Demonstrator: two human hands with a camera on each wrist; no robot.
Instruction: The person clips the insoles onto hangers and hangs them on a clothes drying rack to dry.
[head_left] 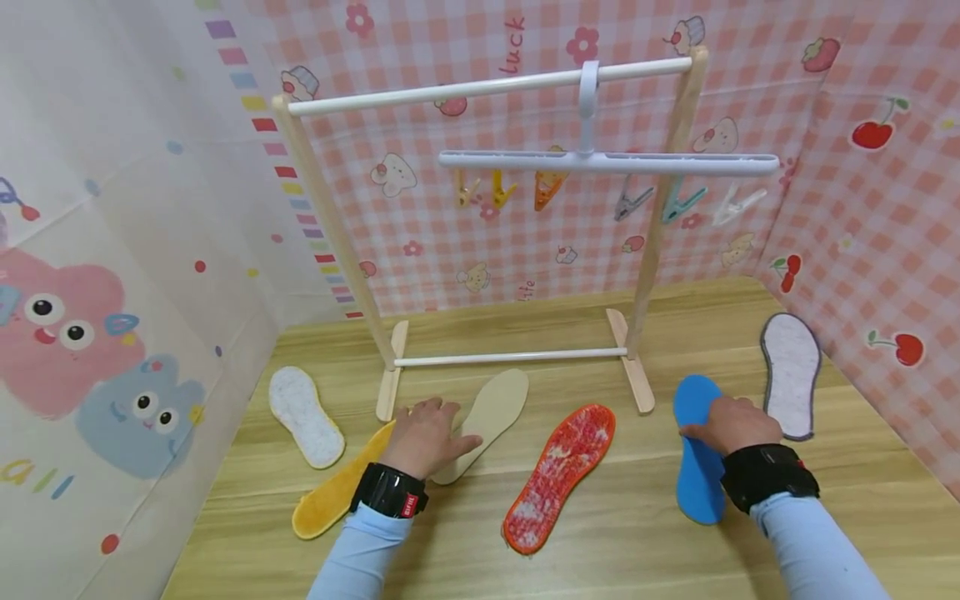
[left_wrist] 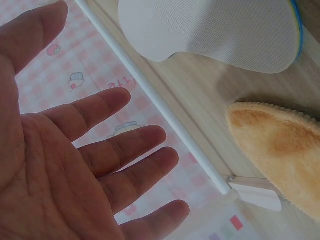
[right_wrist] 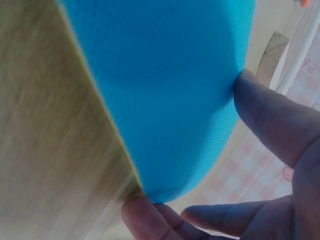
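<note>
My right hand (head_left: 738, 425) holds a blue insole (head_left: 697, 492) near its upper end. In the right wrist view the thumb (right_wrist: 270, 115) presses one edge of the blue insole (right_wrist: 160, 95), and the fingertips meet the opposite edge. My left hand (head_left: 423, 437) is spread with nothing in its grasp, palm bare in the left wrist view. It is over the gap between a fuzzy yellow insole (head_left: 330, 504) and a beige insole (head_left: 498, 408), overlapping parts of both in the head view. Between the hands lies a red-and-white fluffy insole (head_left: 558, 479).
A wooden-legged rack (head_left: 480, 87) with white bars stands at the back. From its top bar hangs a white hanger (head_left: 607, 162) with several coloured clips below. A white fluffy insole (head_left: 306, 417) lies far left, a grey-edged one (head_left: 791, 375) far right. Patterned cloth walls enclose the table.
</note>
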